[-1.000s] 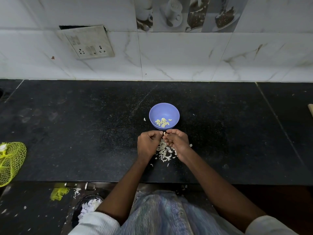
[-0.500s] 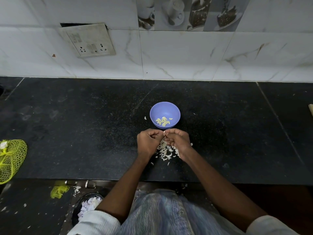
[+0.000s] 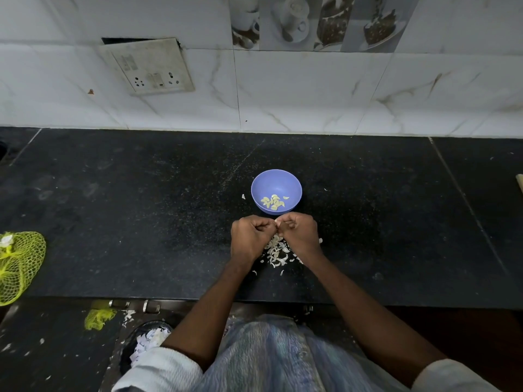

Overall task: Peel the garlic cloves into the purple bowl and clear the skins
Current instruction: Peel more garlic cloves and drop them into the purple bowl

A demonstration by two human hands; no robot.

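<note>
The purple bowl (image 3: 291,183) stands on the black counter (image 3: 141,207) with several peeled garlic cloves (image 3: 274,202) in it. Just in front of the bowl, my left hand (image 3: 250,237) and my right hand (image 3: 300,233) meet with curled fingers and pinch one small garlic clove (image 3: 276,221) between their fingertips. Most of that clove is hidden by the fingers. A pile of white garlic skins (image 3: 276,251) lies on the counter under and behind my hands.
A yellow mesh bag (image 3: 18,264) lies at the counter's left front edge. Below the counter, a dark bin with white skins (image 3: 147,339) stands on the floor by a yellow net scrap (image 3: 99,318). A wall socket plate (image 3: 150,67) hangs loose on the tiles.
Both hands stay together on the clove in front of the bowl, with only small finger shifts. The bowl and the skin pile have not moved.
</note>
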